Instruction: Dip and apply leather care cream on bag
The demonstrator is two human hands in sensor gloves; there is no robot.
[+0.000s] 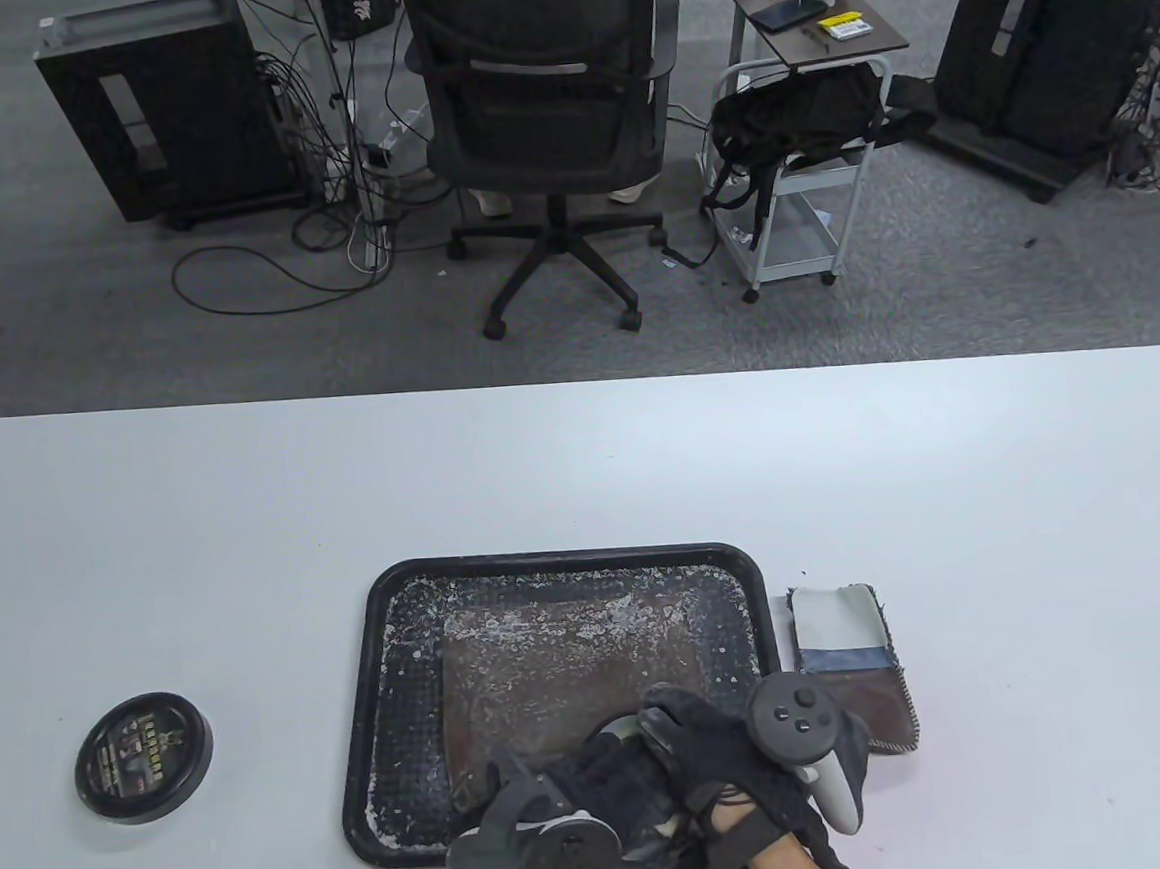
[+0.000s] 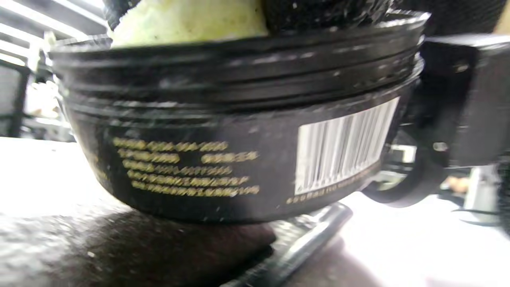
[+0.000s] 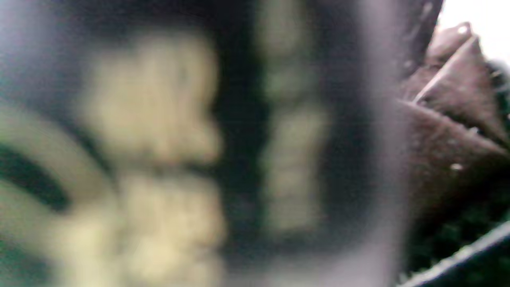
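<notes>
The open cream jar (image 2: 239,131), holding pale cream (image 2: 187,20), is seen above the tray (image 1: 560,566); the lid (image 1: 144,758) lies at nine o'clock. Finger states cannot be told.

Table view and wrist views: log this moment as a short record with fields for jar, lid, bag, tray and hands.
jar: open black cream jar, pale sponge-like pad at its mouth, over the bag
lid: black lid on the table, left of the tray
bag: brown leather bag lying in the tray
tray: black tray, white residue on it
hands: left hand and right hand together over the tray's near edge; grips hidden
</notes>
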